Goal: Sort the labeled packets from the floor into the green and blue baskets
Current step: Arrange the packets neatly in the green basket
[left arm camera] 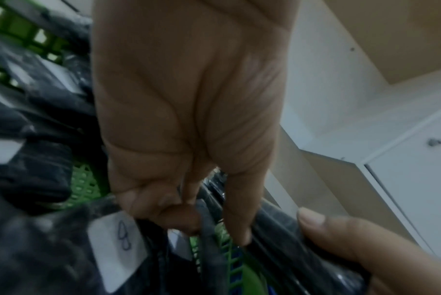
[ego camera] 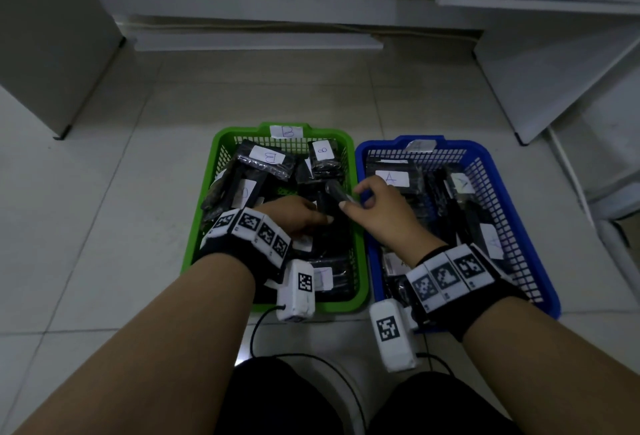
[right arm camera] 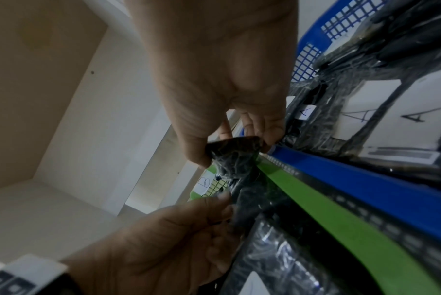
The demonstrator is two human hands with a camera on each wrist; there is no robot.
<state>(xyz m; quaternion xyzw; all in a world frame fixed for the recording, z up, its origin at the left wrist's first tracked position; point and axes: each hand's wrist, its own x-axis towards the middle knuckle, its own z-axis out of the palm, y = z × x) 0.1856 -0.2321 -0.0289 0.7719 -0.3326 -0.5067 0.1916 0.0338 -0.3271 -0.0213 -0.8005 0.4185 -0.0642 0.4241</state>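
A green basket (ego camera: pixel 242 132) tagged B stands on the floor at left, with a blue basket (ego camera: pixel 457 145) tagged A beside it at right. Both hold several black packets with white labels: B packets (ego camera: pixel 270 157) in the green one, A packets (ego camera: pixel 391 178) in the blue one. Both hands hold one black packet (ego camera: pixel 334 192) over the green basket's right side. My right hand (ego camera: pixel 363 199) pinches its top end (right arm camera: pixel 233 151). My left hand (ego camera: pixel 304 218) grips its lower part (left arm camera: pixel 277 239). The held packet's label is hidden.
White cabinets (ego camera: pixel 540 53) stand behind and to the right of the baskets, and a grey cabinet (ego camera: pixel 52 46) at the left. Pale floor tiles (ego camera: pixel 104 209) surround the baskets. Black cables (ego camera: pixel 311 358) run across the floor by my knees.
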